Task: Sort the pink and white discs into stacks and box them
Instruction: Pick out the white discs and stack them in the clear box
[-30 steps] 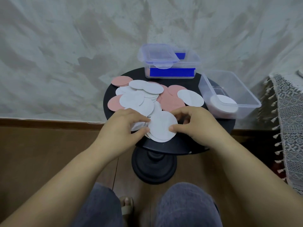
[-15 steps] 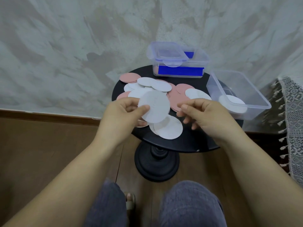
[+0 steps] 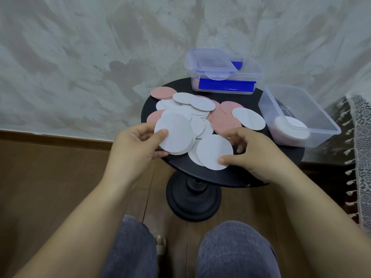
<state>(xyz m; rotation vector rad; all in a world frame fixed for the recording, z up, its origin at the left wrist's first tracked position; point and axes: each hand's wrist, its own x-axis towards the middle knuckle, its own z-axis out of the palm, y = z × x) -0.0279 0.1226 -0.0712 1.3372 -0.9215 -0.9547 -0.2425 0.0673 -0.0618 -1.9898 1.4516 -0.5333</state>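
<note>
White disc [image 3: 174, 133] is now up off the worktop [image 3: 200, 175], held in the left hand [image 3: 130, 151]. A second ago both hands were down at the front edge, working this disc off the small heap there. Since then the left lifted it clear; the right hand [image 3: 255, 155] let go, hung free for a moment, and has dropped onto the next white disc [image 3: 213, 152] at the front edge. Judgement: whites are being gathered one by one into a hand-held stack, and the second pick is under way. Another rim shows under the held disc, so maybe more than one is held; can't count.

Left fingers: thumb [image 3: 161, 133] pressed on the top face near the rim, the others curled underneath. That's a pinch. The disc is tilted toward the camera, over the front-left of the worktop.

Right fingers: thumb [image 3: 222, 160] on the near rim, index curled to the far rim, the rest bent behind. They span the disc rim to rim. It lies flat, not yet lifted, with another white one under it.

Loose pile [image 3: 192, 101] of white discs sits mid-worktop, with pink discs [image 3: 226, 121] mixed in and apparently unsorted. Open clear box [image 3: 313, 109] at the right edge already holds a white stack [image 3: 291, 127]. Lidded box [image 3: 222, 77] stands at the back edge. Plenty left to sort.
</note>
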